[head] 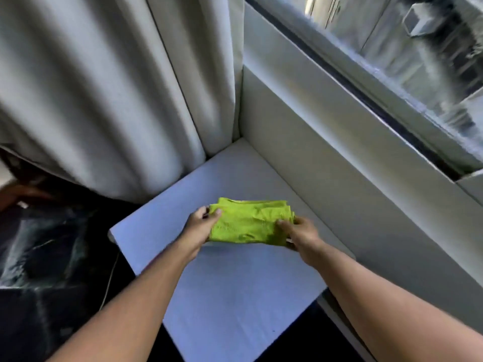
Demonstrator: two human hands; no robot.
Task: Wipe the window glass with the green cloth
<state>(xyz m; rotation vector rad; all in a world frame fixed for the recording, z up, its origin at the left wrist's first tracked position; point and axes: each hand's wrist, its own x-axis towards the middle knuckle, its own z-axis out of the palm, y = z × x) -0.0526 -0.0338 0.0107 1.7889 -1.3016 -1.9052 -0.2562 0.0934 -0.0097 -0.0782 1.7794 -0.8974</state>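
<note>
Both hands grip a folded green cloth (252, 222) over a white table (235, 296): the left hand (200, 226) holds its left edge, the right hand (300, 235) its right. Pale curtains (104, 87) hang far left; the window glass (418, 48) sits far right.

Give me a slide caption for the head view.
Both hands, left and right, hold the folded green cloth below the window glass.

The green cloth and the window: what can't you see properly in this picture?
- Cloth underside: head view, hidden by its own folds and both hands, left hand, right hand.
- Window glass: cut off by the top and right edges, blurred.
- Dark area left of the curtain: too blurred.
</note>
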